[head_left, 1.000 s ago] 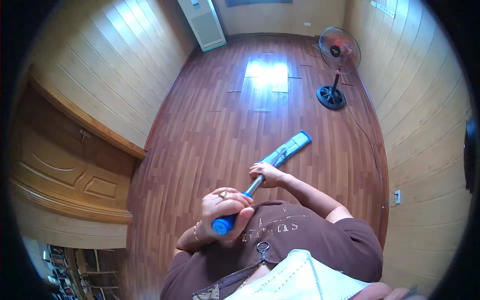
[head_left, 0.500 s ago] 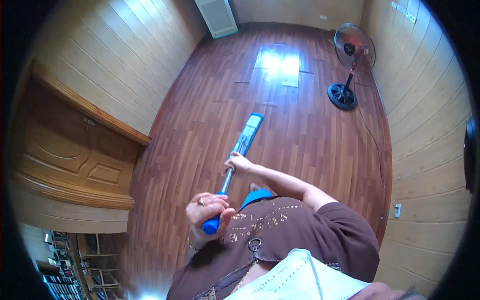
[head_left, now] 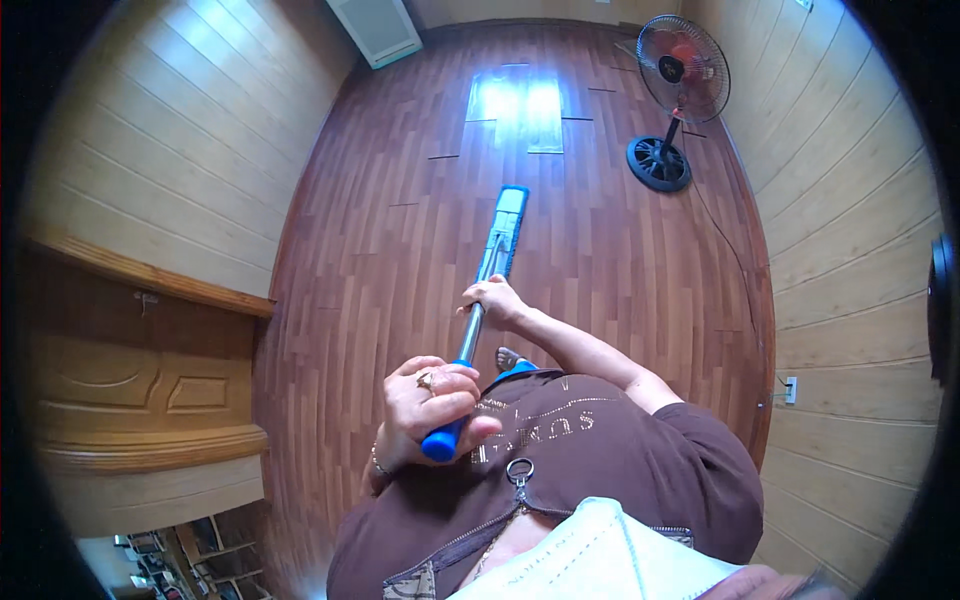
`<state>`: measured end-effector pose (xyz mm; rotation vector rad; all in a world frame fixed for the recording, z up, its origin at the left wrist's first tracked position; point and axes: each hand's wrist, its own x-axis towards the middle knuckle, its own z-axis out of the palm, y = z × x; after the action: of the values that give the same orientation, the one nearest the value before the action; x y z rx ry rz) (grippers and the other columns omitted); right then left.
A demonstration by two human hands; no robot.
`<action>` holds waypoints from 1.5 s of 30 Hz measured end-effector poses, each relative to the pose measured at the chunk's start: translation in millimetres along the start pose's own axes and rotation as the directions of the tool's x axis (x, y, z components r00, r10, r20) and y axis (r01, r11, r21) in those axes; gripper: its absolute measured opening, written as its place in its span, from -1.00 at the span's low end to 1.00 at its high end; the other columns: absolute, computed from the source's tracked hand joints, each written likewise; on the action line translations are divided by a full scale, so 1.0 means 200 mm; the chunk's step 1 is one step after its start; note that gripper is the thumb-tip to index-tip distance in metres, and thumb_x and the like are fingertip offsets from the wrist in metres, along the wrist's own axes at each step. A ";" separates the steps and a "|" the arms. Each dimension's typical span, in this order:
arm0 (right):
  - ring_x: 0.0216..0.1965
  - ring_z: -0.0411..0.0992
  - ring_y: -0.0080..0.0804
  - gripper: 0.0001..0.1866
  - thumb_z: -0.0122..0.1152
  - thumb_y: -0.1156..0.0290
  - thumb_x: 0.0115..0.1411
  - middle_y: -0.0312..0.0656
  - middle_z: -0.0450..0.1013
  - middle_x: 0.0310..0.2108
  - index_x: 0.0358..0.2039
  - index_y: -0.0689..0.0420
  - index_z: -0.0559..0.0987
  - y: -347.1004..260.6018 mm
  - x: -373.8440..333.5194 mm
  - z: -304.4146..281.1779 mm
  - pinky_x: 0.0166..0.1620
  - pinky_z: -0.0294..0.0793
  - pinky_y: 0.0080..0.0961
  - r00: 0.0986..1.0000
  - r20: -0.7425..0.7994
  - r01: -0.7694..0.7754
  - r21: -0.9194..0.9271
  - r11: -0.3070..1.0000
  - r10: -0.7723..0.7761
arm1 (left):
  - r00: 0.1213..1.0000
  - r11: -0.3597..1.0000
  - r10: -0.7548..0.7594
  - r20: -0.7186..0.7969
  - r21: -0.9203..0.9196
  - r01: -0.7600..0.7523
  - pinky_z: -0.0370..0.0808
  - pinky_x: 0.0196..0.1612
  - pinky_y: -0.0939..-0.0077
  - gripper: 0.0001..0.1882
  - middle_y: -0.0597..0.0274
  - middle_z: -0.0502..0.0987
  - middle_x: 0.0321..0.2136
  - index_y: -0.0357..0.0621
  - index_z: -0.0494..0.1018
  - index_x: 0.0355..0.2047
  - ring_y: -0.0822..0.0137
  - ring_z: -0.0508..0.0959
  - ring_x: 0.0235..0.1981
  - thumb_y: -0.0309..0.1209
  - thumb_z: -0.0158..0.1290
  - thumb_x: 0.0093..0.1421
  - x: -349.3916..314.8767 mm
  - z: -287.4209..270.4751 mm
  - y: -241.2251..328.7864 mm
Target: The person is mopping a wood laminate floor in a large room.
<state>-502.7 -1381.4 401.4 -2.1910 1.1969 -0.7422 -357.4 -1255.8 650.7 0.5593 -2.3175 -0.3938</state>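
A flat mop (head_left: 474,331) with a metal pole stretches away from my body, its blue rectangular head (head_left: 511,205) on the wood-look floor. My left hand (head_left: 430,400), wearing a ring and a bracelet, is wrapped round the blue grip at the pole's near end. Farther down the pole, my right hand (head_left: 492,299) is closed on the metal shaft just above the mop head. The underside of the head is hidden. One of my feet (head_left: 508,357) shows beyond my brown shirt.
A standing fan (head_left: 683,68) with a round black base is at the far right, its cord trailing along the right wall. A white panelled unit (head_left: 377,30) stands at the far left. On the left is a wooden door (head_left: 150,370); shelves (head_left: 215,550) show at lower left.
The mop head has swung to the right across the floor, both hands keeping their hold. My view has shifted, so the fan and floor glare sit farther left and higher. My foot shows more.
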 end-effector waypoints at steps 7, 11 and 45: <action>-0.35 0.45 -0.11 -0.66 0.27 0.13 0.05 -0.13 0.43 -0.54 -0.60 0.11 0.43 -0.03 0.06 -0.26 -0.34 0.41 -0.16 0.961 -0.259 -0.072 0.108 0.992 0.098 | 0.950 0.912 0.292 0.111 -0.333 -0.242 0.41 -0.46 0.49 -0.59 0.38 0.52 -0.66 -0.01 0.38 -0.68 0.36 0.64 -0.50 -0.04 0.29 -0.03 0.33 -0.27 -0.39; -0.42 0.38 -0.06 -0.63 0.38 0.16 -0.01 -0.08 0.38 -0.56 -0.60 0.15 0.41 -0.06 0.06 -0.31 -0.35 0.37 -0.22 0.907 -0.363 -0.174 0.141 0.975 0.214 | 0.905 0.767 0.399 0.147 -0.594 -0.242 0.42 -0.36 0.33 -0.66 0.36 0.51 -0.60 -0.02 0.37 -0.64 0.29 0.62 -0.42 -0.17 0.31 -0.05 0.41 -0.35 -0.62; -0.36 0.41 -0.02 -0.83 0.15 0.57 -0.35 -0.10 0.42 -0.53 -0.63 0.07 0.46 1.56 1.87 -0.75 -0.23 0.38 -0.22 0.809 0.372 0.399 0.222 0.890 -0.455 | 0.908 0.886 -0.413 0.069 -0.198 0.418 0.35 -0.03 0.22 -0.73 0.26 0.51 -0.38 -0.08 0.40 -0.43 0.16 0.53 -0.07 -0.35 0.29 -0.04 1.28 0.13 -1.59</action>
<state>-612.4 -1878.7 375.3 -2.3702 0.4252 -0.4634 -454.0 -1652.6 641.8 0.9523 -2.1333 -0.8416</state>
